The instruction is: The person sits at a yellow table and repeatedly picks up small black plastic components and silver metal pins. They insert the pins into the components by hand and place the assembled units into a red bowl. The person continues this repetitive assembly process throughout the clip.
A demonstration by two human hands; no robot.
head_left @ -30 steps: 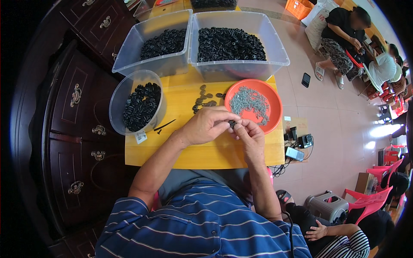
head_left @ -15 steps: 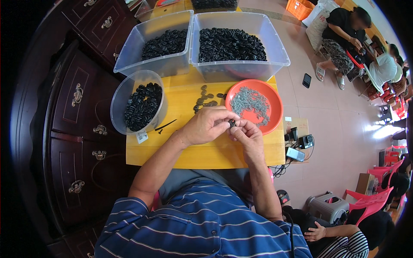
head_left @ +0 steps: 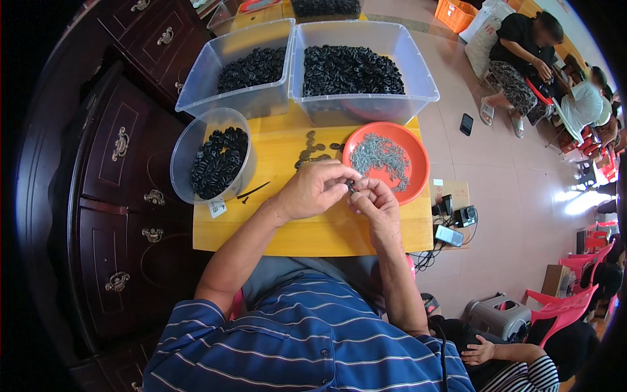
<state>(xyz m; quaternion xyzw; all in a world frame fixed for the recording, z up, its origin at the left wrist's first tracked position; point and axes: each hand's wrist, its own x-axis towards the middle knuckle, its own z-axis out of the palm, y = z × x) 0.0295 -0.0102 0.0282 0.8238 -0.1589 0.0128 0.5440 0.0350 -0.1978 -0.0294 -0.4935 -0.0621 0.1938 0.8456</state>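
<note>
One small black plastic piece (head_left: 351, 186) is being pinched between left hand (head_left: 313, 190) and right hand (head_left: 379, 210), a slackening grip possibly risking its fall onto the yellow wooden tabletop (head_left: 313, 238).

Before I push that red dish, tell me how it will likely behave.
The broad, low red dish probably won't tip easily. Its smooth wall suggests fairly light plastic. Its loose grey pieces, spread unevenly, may slide if jolted.
</note>
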